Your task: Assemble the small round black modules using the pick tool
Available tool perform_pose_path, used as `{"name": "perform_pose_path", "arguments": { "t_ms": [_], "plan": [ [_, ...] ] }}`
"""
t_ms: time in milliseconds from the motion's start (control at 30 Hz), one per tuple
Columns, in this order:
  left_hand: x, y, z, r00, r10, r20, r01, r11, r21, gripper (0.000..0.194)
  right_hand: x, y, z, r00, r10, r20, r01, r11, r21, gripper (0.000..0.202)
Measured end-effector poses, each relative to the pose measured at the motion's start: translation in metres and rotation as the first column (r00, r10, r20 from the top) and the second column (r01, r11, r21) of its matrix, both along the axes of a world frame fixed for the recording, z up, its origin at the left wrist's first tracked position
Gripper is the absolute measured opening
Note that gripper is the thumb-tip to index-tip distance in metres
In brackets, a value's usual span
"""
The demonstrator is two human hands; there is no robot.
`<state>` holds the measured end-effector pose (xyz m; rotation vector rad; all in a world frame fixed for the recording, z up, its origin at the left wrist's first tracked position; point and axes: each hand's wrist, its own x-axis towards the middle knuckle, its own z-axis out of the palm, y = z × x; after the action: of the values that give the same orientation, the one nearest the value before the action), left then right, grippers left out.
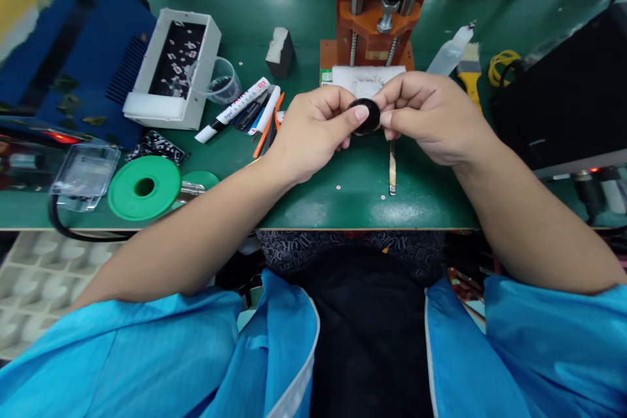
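Note:
A small round black disc (366,119) is pinched between the thumb and fingers of my left hand (318,127), its face turned up toward me. My right hand (431,111) is closed at the disc's right edge, thumb against forefinger. Whatever those right fingertips pinch is too small or hidden to make out. Under the right fingers, a narrow metal strip like tweezers (392,173) lies on the green table, its upper end covered by the hand. Two tiny pale dots rest on the mat nearby.
An orange hand press (379,19) stands behind my hands, with white cloth at its base. Markers (242,104), a clear cup (223,81), a white box (208,46) and a green spool (144,188) lie left. Right are a squeeze bottle (450,52), a brush (470,75) and a black case (578,91).

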<state>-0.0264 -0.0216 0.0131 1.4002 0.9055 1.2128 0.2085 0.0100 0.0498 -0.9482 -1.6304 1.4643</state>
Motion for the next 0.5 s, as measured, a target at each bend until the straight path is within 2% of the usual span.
{"name": "perform_pose_path", "arguments": {
  "t_ms": [100, 267, 400, 500],
  "plan": [
    [0.0006, -0.0010, 0.0020, 1.000, -0.014, 0.005, 0.014, 1.000, -0.010, 0.076, -0.0014, -0.0012, 0.0017, 1.000, -0.022, -0.009, 0.022, 1.000, -0.021, 0.026],
    [0.0010, -0.0030, 0.0037, 1.000, -0.004, 0.007, 0.005, 0.998, -0.058, 0.067, -0.0029, -0.0033, 0.0035, 0.999, -0.037, -0.016, 0.036, 0.997, -0.064, 0.023],
    [0.0015, -0.0024, 0.0033, 1.000, 0.000, 0.017, 0.001, 0.996, -0.088, 0.064, -0.0016, -0.0017, 0.0001, 0.998, -0.005, -0.062, 0.001, 0.997, -0.077, 0.018],
    [0.0023, -0.0013, 0.0036, 0.999, 0.013, 0.039, -0.009, 0.994, -0.111, 0.064, -0.0013, -0.0009, -0.0025, 0.996, 0.036, -0.081, -0.041, 0.997, -0.062, 0.025]
  ]
}}
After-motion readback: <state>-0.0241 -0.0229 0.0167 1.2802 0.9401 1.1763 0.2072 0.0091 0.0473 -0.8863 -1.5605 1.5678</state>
